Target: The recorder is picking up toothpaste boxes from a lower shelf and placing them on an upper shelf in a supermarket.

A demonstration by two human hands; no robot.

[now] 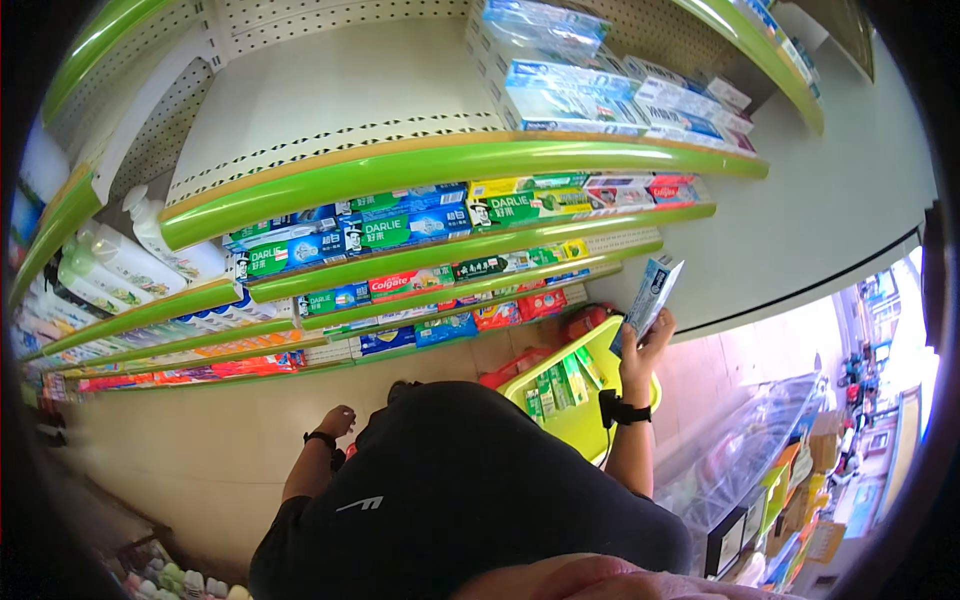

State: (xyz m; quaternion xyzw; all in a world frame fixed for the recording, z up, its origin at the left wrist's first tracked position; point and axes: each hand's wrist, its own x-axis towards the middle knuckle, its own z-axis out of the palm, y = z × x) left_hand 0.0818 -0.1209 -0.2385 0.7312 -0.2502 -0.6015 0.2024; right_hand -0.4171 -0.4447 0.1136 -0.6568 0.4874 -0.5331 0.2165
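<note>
My right hand (647,349) is closed around the lower end of a blue and white toothpaste box (649,296), held up over the rim of a yellow-green plastic basket (517,386). Several green and white toothpaste boxes (559,384) lie inside that basket. Low beside my body, my left hand (339,421) hangs with bent fingers, away from the shelves; whether it holds anything cannot be made out. On the upper shelf, blue and white toothpaste boxes (574,94) stand stacked at the right. Darlie toothpaste boxes (409,229) line the shelf below.
Green-edged shelves (450,161) curve across the front. White pump bottles (169,240) stand at the left. A red object (517,365) lies on the floor against the basket. To the right are a grey panel (825,195) and a counter with plastic-covered goods (742,442).
</note>
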